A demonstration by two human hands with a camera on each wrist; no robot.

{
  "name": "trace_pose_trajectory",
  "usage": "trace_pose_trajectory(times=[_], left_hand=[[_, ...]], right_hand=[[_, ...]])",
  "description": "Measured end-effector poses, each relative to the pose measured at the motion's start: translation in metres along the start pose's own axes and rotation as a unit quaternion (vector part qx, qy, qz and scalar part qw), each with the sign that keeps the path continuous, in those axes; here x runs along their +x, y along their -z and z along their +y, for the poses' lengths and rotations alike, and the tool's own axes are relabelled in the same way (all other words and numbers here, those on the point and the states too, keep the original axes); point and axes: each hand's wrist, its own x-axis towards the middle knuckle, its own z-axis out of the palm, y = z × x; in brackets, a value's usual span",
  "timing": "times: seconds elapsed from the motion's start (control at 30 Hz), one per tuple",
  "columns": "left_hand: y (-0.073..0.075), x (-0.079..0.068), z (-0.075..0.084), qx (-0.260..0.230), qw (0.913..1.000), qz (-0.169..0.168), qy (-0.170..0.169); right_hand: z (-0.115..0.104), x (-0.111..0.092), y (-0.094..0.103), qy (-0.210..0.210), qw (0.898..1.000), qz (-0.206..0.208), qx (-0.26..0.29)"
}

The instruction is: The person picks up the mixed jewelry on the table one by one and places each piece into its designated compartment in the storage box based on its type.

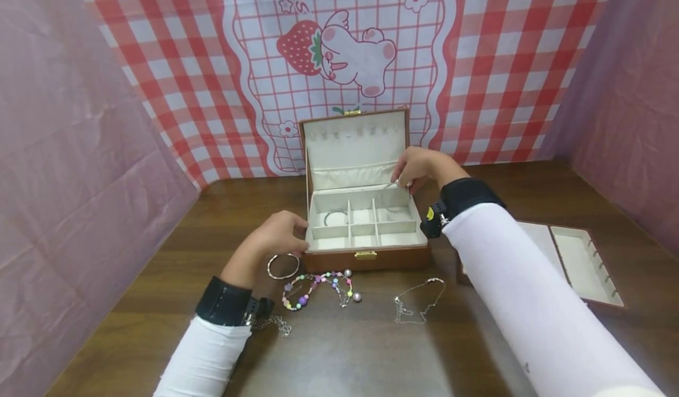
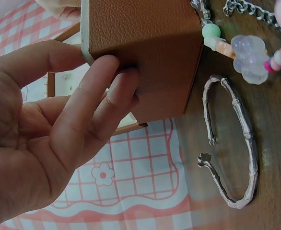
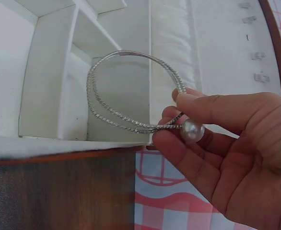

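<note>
A brown jewelry box (image 1: 339,261) with a cream divided interior stands with its lid up. Over its back right compartment, my right hand (image 1: 419,168) pinches a silver coil bracelet (image 3: 152,128) between thumb and fingers, beside its pearl bead (image 3: 192,131). The bracelet's loop hangs inside the walls in the right wrist view. At the box's left front corner, my left hand (image 1: 277,233) touches the side; its fingers (image 2: 104,72) rest nearly straight against the brown leather and rim. A thin silver bangle (image 1: 335,211) lies in the back left compartment.
A silver bangle (image 1: 269,267) lies on the table below my left hand, beside colorful beaded bracelets (image 1: 303,301). Silver chains (image 1: 280,325) sit by the left wrist, and a fine necklace (image 1: 424,321) lies front right. Partly behind my right sleeve is a cream-lined tray (image 1: 583,267).
</note>
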Motion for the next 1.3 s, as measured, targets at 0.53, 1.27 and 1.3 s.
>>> trace_pose_trajectory(times=[0.53, 1.27, 1.3], left_hand=[[0.002, -0.003, -0.001, 0.015, 0.9997, -0.002, -0.018], [0.002, -0.003, 0.0, 0.018, 0.9997, -0.003, -0.016], [0.002, -0.003, 0.0, 0.016, 0.9997, -0.003, -0.016]], right_hand=[[-0.008, 0.005, -0.022, -0.029, 0.994, -0.045, -0.092], [-0.013, 0.008, -0.023, -0.024, 0.987, -0.022, -0.158], [-0.014, 0.008, -0.022, -0.022, 0.986, -0.019, -0.162]])
